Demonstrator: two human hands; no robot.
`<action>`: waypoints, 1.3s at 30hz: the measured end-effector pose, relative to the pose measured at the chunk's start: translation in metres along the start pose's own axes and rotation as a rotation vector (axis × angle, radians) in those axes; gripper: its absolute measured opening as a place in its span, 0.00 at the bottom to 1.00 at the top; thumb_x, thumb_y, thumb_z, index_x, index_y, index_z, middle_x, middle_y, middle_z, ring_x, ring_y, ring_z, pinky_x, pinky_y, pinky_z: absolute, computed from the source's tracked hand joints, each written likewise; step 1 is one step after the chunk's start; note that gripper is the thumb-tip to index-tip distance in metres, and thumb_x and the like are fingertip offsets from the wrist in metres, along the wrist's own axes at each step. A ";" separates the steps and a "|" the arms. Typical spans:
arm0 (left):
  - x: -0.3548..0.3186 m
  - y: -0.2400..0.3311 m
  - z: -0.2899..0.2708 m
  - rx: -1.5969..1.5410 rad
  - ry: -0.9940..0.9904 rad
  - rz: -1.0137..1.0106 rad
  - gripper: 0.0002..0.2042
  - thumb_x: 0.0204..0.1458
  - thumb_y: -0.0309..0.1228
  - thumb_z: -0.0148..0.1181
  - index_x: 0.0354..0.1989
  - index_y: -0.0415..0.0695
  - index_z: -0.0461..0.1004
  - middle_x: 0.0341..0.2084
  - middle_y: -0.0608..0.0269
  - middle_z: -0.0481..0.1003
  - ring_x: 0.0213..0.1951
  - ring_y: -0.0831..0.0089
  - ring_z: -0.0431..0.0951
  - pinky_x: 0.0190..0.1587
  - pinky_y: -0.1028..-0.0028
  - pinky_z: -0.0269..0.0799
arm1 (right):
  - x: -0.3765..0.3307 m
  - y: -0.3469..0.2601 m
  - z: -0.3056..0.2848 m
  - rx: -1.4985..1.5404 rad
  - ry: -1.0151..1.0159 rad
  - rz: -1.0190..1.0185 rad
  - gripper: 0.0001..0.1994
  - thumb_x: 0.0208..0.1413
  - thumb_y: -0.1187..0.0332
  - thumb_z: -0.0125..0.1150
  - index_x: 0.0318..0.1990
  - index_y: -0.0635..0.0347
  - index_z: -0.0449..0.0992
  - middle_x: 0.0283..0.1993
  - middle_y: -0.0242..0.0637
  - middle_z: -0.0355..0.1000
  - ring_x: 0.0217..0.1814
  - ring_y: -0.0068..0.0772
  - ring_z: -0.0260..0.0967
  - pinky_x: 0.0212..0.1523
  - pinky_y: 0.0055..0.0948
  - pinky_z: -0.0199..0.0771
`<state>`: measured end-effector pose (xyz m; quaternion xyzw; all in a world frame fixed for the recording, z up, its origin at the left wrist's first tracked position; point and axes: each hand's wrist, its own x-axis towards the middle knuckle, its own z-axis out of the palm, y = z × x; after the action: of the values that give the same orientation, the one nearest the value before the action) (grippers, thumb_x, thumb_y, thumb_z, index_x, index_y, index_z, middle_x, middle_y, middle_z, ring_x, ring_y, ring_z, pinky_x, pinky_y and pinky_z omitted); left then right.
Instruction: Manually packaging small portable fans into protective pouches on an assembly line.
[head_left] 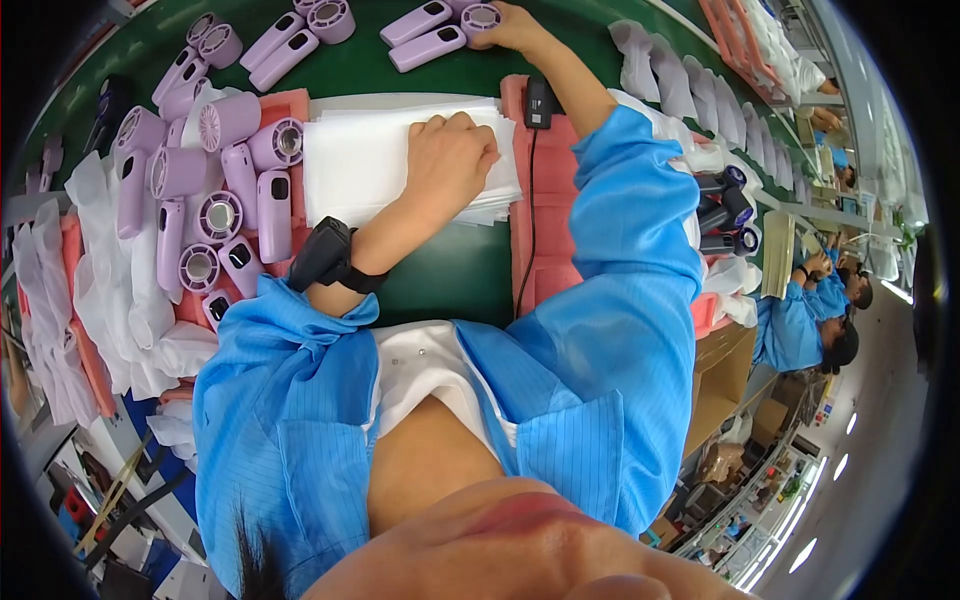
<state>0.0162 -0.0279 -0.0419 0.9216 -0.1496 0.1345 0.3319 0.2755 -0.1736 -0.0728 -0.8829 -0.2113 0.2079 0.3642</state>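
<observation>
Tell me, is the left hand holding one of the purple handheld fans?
No, the left hand lies flat on the stack of white sheets, while the right hand reaches to a purple fan.

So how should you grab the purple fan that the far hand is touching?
Best by its long flat handle. That purple fan lies flat on the green belt, round head under the right hand, handle pointing away to the left. Probably come from above and pinch the handle's two long sides; another fan lies close beside it, so there's little room for fingers.
</observation>
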 end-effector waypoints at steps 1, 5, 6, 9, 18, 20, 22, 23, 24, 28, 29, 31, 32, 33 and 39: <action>0.001 -0.003 -0.001 0.005 0.003 -0.009 0.04 0.47 0.34 0.62 0.27 0.48 0.78 0.29 0.64 0.75 0.32 0.60 0.73 0.38 0.64 0.64 | -0.001 -0.013 -0.003 0.076 0.019 -0.013 0.35 0.29 0.71 0.73 0.52 0.69 0.69 0.45 0.44 0.73 0.44 0.34 0.70 0.47 0.32 0.71; 0.004 -0.018 -0.012 -0.311 -0.087 -0.163 0.04 0.48 0.31 0.63 0.28 0.46 0.78 0.27 0.65 0.75 0.28 0.68 0.73 0.34 0.72 0.66 | -0.064 -0.105 -0.031 0.130 0.337 -0.328 0.31 0.27 0.71 0.72 0.47 0.67 0.71 0.41 0.39 0.72 0.42 0.29 0.69 0.45 0.27 0.70; 0.006 -0.023 -0.015 -0.403 -0.068 -0.169 0.04 0.47 0.32 0.63 0.28 0.45 0.78 0.26 0.64 0.75 0.26 0.70 0.72 0.31 0.72 0.65 | -0.095 -0.131 -0.047 0.014 0.332 -0.307 0.29 0.28 0.72 0.71 0.45 0.66 0.70 0.39 0.37 0.71 0.41 0.28 0.68 0.44 0.27 0.70; 0.012 -0.035 -0.024 -0.582 -0.021 -0.179 0.06 0.46 0.32 0.63 0.28 0.44 0.79 0.24 0.62 0.76 0.20 0.73 0.69 0.24 0.73 0.62 | -0.169 -0.154 -0.068 0.008 0.450 -0.352 0.29 0.29 0.71 0.70 0.45 0.66 0.69 0.38 0.37 0.71 0.40 0.29 0.68 0.44 0.26 0.70; 0.022 -0.023 -0.063 -0.956 -0.012 -0.271 0.04 0.50 0.27 0.62 0.30 0.40 0.77 0.21 0.72 0.73 0.19 0.86 0.63 0.22 0.82 0.57 | -0.209 -0.127 -0.033 0.106 0.527 -0.489 0.26 0.33 0.78 0.67 0.46 0.63 0.68 0.45 0.37 0.73 0.47 0.25 0.71 0.50 0.24 0.71; 0.021 -0.023 -0.068 -0.906 -0.007 -0.272 0.04 0.51 0.27 0.62 0.30 0.40 0.76 0.22 0.72 0.73 0.18 0.86 0.64 0.22 0.83 0.57 | -0.215 -0.126 -0.037 0.194 0.569 -0.531 0.27 0.33 0.78 0.67 0.46 0.63 0.68 0.45 0.37 0.72 0.46 0.25 0.71 0.50 0.24 0.70; 0.021 -0.017 -0.070 -0.903 -0.038 -0.314 0.04 0.51 0.27 0.62 0.30 0.40 0.76 0.22 0.71 0.73 0.19 0.86 0.65 0.22 0.83 0.58 | -0.219 -0.127 -0.042 0.360 0.653 -0.601 0.27 0.32 0.79 0.67 0.46 0.63 0.68 0.45 0.37 0.72 0.46 0.25 0.71 0.49 0.24 0.70; 0.021 -0.013 -0.070 -0.905 -0.073 -0.355 0.04 0.51 0.27 0.61 0.30 0.40 0.76 0.22 0.71 0.73 0.19 0.86 0.66 0.22 0.83 0.58 | -0.219 -0.126 -0.039 0.363 0.650 -0.604 0.27 0.32 0.79 0.67 0.46 0.63 0.68 0.45 0.37 0.72 0.46 0.25 0.71 0.49 0.24 0.70; 0.021 -0.012 -0.070 -0.908 -0.109 -0.395 0.04 0.51 0.27 0.61 0.30 0.40 0.76 0.23 0.70 0.73 0.19 0.86 0.67 0.22 0.83 0.59 | -0.217 -0.125 -0.033 0.257 0.635 -0.590 0.28 0.31 0.79 0.67 0.46 0.63 0.67 0.45 0.38 0.72 0.46 0.26 0.71 0.50 0.25 0.70; 0.020 -0.021 -0.075 -0.953 -0.049 -0.429 0.04 0.53 0.28 0.61 0.31 0.40 0.76 0.25 0.70 0.74 0.21 0.84 0.70 0.23 0.83 0.62 | -0.215 -0.129 -0.020 0.134 0.588 -0.552 0.28 0.30 0.79 0.68 0.45 0.63 0.67 0.44 0.38 0.72 0.45 0.28 0.71 0.49 0.26 0.70; 0.021 -0.022 -0.076 -0.952 -0.050 -0.430 0.04 0.53 0.28 0.61 0.31 0.40 0.76 0.25 0.70 0.74 0.21 0.84 0.70 0.23 0.83 0.62 | -0.215 -0.131 -0.019 0.219 0.563 -0.549 0.28 0.29 0.79 0.68 0.44 0.62 0.67 0.43 0.37 0.73 0.44 0.29 0.71 0.48 0.25 0.70; 0.024 -0.021 -0.081 -1.031 0.010 -0.387 0.05 0.53 0.28 0.60 0.34 0.40 0.75 0.27 0.69 0.75 0.23 0.83 0.72 0.25 0.83 0.63 | -0.211 -0.133 -0.015 0.299 0.534 -0.547 0.27 0.27 0.79 0.68 0.43 0.61 0.67 0.43 0.37 0.73 0.44 0.30 0.71 0.48 0.25 0.70; 0.024 -0.021 -0.082 -1.069 0.039 -0.364 0.05 0.54 0.28 0.60 0.35 0.40 0.74 0.28 0.69 0.75 0.24 0.82 0.73 0.26 0.83 0.64 | -0.208 -0.133 -0.008 0.247 0.519 -0.580 0.28 0.28 0.79 0.69 0.44 0.62 0.67 0.44 0.38 0.72 0.45 0.30 0.71 0.49 0.26 0.70; 0.024 -0.019 -0.082 -1.069 0.038 -0.363 0.05 0.54 0.28 0.60 0.35 0.40 0.74 0.28 0.69 0.75 0.24 0.82 0.73 0.26 0.83 0.64 | -0.204 -0.133 -0.001 0.194 0.503 -0.613 0.29 0.29 0.79 0.69 0.45 0.62 0.66 0.45 0.39 0.71 0.46 0.30 0.70 0.49 0.27 0.70; 0.021 -0.016 -0.073 -1.414 0.261 -0.352 0.06 0.58 0.30 0.55 0.39 0.42 0.72 0.31 0.69 0.75 0.35 0.80 0.74 0.41 0.79 0.67 | -0.192 -0.148 0.028 -0.132 0.585 -0.707 0.31 0.28 0.79 0.69 0.46 0.63 0.65 0.46 0.43 0.69 0.47 0.34 0.69 0.50 0.30 0.70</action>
<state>0.0300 0.0276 0.0109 0.4747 -0.0100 0.0594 0.8781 0.0697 -0.1635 0.0577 -0.7996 -0.4004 -0.2009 0.3999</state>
